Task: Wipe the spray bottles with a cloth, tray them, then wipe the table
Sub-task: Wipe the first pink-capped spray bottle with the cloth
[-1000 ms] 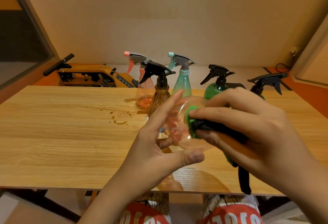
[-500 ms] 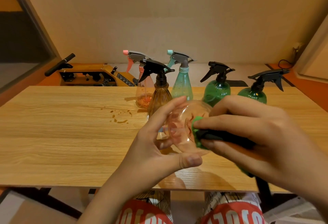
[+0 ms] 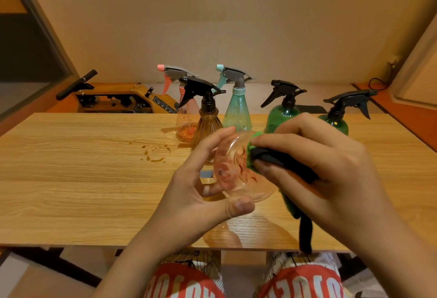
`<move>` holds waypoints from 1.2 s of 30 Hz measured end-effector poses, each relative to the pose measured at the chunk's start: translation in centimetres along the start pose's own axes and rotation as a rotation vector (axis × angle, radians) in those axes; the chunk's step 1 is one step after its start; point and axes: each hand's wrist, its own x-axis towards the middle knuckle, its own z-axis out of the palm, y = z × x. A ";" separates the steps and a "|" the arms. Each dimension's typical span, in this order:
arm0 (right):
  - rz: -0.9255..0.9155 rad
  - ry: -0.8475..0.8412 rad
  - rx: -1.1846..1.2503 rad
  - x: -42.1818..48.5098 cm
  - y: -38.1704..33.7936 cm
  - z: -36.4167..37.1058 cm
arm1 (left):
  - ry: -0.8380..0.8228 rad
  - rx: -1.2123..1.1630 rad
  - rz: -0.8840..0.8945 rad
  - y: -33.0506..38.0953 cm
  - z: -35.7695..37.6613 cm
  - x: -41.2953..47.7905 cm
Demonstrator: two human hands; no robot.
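A light wood-grain worktop (image 3: 71, 179) carries five upright spray bottles near its far edge. From the left stand a clear pink-trigger bottle (image 3: 185, 120), an amber ribbed bottle (image 3: 208, 127) just in front of it, a teal bottle (image 3: 236, 113), a green bottle (image 3: 280, 115), and a second green bottle (image 3: 338, 125) toward the right edge. Brown splashes (image 3: 155, 153) mark the surface left of the amber one.

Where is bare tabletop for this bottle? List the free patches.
Widest free patch: the table's left half, from its left edge to the brown stains and left hand. Also free: the near strip below the stains. Crowded: the far middle, where five spray bottles stand close. The right hand with the cloth hides much of the right side.
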 end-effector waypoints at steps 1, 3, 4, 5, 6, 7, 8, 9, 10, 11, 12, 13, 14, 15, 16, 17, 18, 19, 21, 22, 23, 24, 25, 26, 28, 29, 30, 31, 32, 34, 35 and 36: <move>-0.021 -0.021 0.036 -0.1 0.0 0.1 | 0.001 -0.001 0.004 0.0 0.0 0.0; -0.022 -0.062 0.162 -0.5 0.1 -0.1 | 0.006 -0.005 0.010 0.0 -0.2 -0.1; 0.010 -0.043 0.224 -0.7 0.2 -0.1 | 0.009 -0.014 0.009 0.1 -0.4 -0.1; 0.058 0.011 0.265 -0.9 0.3 -0.1 | 0.008 -0.027 0.007 0.2 -0.4 -0.2; 0.111 0.085 0.291 -1.0 0.3 0.2 | 0.006 -0.037 0.007 0.3 -0.4 -0.3; 0.162 0.158 0.312 -1.0 0.2 0.5 | 0.002 -0.043 0.010 0.3 -0.3 -0.3; 0.206 0.215 0.335 -0.8 0.1 0.9 | -0.005 -0.047 0.013 0.3 -0.2 -0.4; 0.242 0.252 0.356 -0.7 -0.1 1.3 | -0.016 -0.051 0.016 0.3 -0.1 -0.4; 0.271 0.278 0.375 -0.5 -0.2 1.7 | -0.027 -0.051 0.019 0.3 0.1 -0.4; 0.299 0.303 0.401 -0.4 -0.4 2.0 | -0.034 -0.048 0.022 0.2 0.1 -0.4; 0.331 0.333 0.438 -0.4 -0.6 2.3 | -0.034 -0.040 0.026 0.2 0.1 -0.4; 0.369 0.365 0.487 -0.5 -0.9 2.7 | -0.027 -0.032 0.029 0.3 0.1 -0.4; 0.406 0.389 0.532 -0.7 -1.3 3.0 | -0.013 -0.026 0.032 0.3 -0.1 -0.3; 0.433 0.400 0.562 -1.1 -1.6 3.3 | 0.003 -0.020 0.035 0.4 -0.4 -0.3; 0.449 0.400 0.577 -1.4 -1.9 3.6 | 0.018 -0.013 0.036 0.3 -0.7 -0.3; 0.459 0.392 0.588 -1.7 -2.2 3.8 | 0.025 -0.006 0.039 0.3 -0.9 -0.3; 0.469 0.384 0.603 -1.9 -2.3 3.8 | 0.022 0.000 0.041 0.2 -1.1 -0.5; 0.477 0.379 0.620 -1.9 -2.3 3.8 | 0.010 0.006 0.042 0.1 -1.2 -0.7; 0.490 0.384 0.651 -1.5 -1.9 3.7 | -0.026 0.028 0.040 -0.1 -0.9 -1.3; 0.496 0.386 0.661 -1.2 -1.6 3.6 | -0.039 0.037 0.044 0.0 -0.7 -1.6; 0.492 0.378 0.659 -1.0 -1.5 3.6 | -0.045 0.045 0.052 0.0 -0.7 -1.8; 0.473 0.357 0.643 -0.8 -1.5 3.5 | -0.043 0.056 0.062 0.1 -0.9 -1.9; 0.438 0.322 0.610 -0.6 -1.6 3.4 | -0.035 0.077 0.068 0.1 -1.2 -1.9; 0.392 0.281 0.566 -0.5 -1.8 3.4 | -0.029 0.098 0.072 0.1 -1.7 -1.8; 0.305 0.211 0.483 -0.3 -2.3 3.3 | -0.033 0.115 0.074 -0.1 -2.2 -1.8; 0.284 0.197 0.462 -0.2 -2.3 3.3 | -0.042 0.121 0.072 -0.2 -2.3 -1.8; 0.283 0.200 0.453 0.1 -2.4 3.4 | -0.052 0.130 0.072 -0.2 -2.2 -1.9; 0.292 0.214 0.453 0.3 -2.4 3.4 | -0.058 0.139 0.075 -0.3 -2.1 -2.0; 0.300 0.231 0.456 0.6 -2.3 3.5 | -0.056 0.149 0.080 -0.3 -2.0 -2.0; 0.295 0.244 0.453 0.9 -2.3 3.6 | -0.024 0.190 0.090 -0.3 -2.1 -1.8; 0.280 0.236 0.443 0.8 -2.3 3.7 | -0.002 0.194 0.093 -0.3 -2.3 -1.6; 0.259 0.216 0.432 0.5 -2.3 3.8 | 0.019 0.175 0.090 -0.3 -2.6 -1.4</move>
